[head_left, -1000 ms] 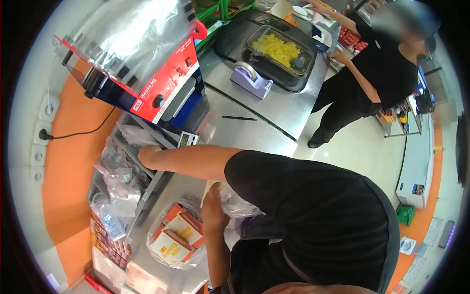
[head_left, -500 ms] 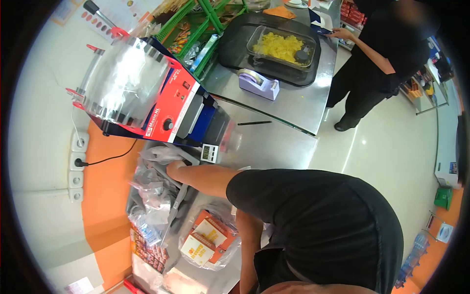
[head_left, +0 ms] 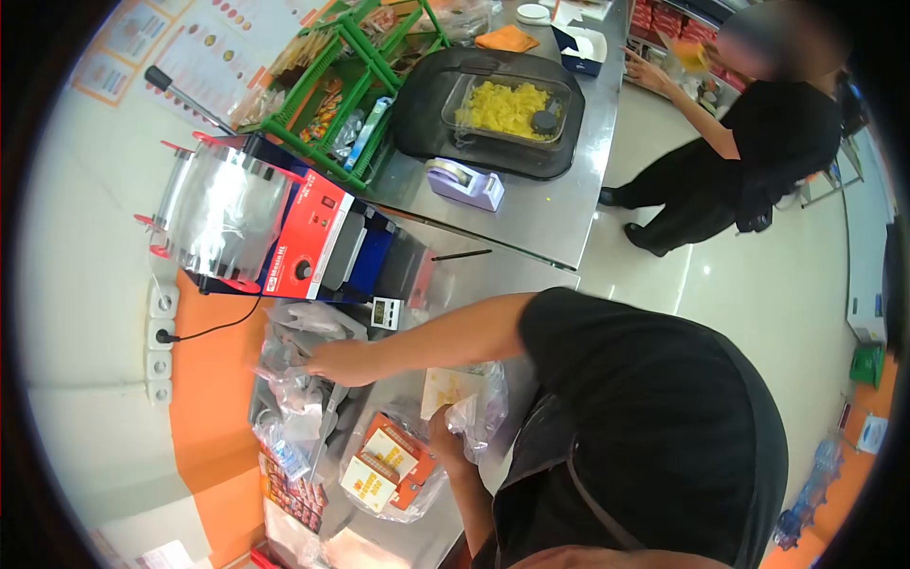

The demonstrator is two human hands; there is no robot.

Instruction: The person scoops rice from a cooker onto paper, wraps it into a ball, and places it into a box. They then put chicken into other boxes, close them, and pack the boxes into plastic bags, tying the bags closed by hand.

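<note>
My right hand [head_left: 343, 362] reaches over a grey tray [head_left: 334, 417] of crumpled clear plastic bags [head_left: 296, 387], its fingers closed at the plastic. Lower down, my left hand [head_left: 445, 436] grips a clear plastic bag [head_left: 482, 417] close to my body. A pale box with yellow print [head_left: 450, 387] shows at that bag, partly covered by plastic. Just left of my left hand, orange-and-white boxes [head_left: 384, 465] sit in another clear bag on the steel table.
A red-and-blue sealing machine [head_left: 308, 237] stands by the wall, a small timer [head_left: 386, 313] near it. Beyond are a tape dispenser [head_left: 464, 184], a container of yellow food [head_left: 512, 109] on a black tray [head_left: 417, 123], and green baskets [head_left: 355, 85]. Another person [head_left: 739, 161] stands across the floor.
My right hand has shifted down and left over the bags. My left hand and its bag have come into sight beside the boxes. The other person has raised a hand away from the table.
</note>
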